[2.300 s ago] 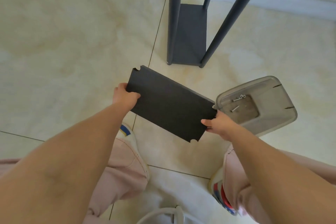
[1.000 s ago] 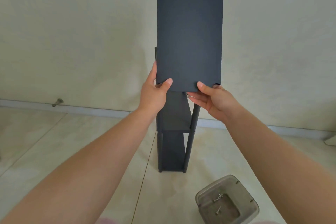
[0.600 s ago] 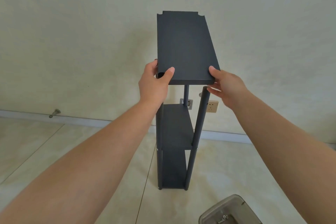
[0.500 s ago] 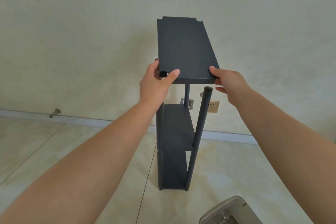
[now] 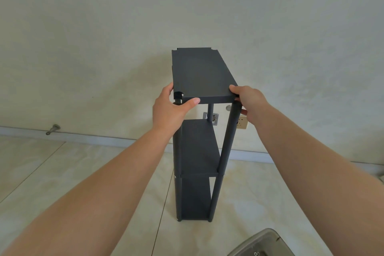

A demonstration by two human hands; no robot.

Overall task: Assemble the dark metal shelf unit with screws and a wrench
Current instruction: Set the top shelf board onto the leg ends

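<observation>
Nearest, a grey plastic tray (image 5: 259,245) holding small screws (image 5: 256,254). No writing readable. Left hand (image 5: 169,108) and right hand (image 5: 248,100) each grip a near corner of the flat, matte dark panel (image 5: 201,75), atop the shelf (image 5: 197,151)'s round posts; two lower shelves visible.

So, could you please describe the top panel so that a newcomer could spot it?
Find the dark shelf unit standing against the pale wall. The top panel is its highest board, held at its near corners by both hands; unlike the boards below, it has notched corners showing.
</observation>
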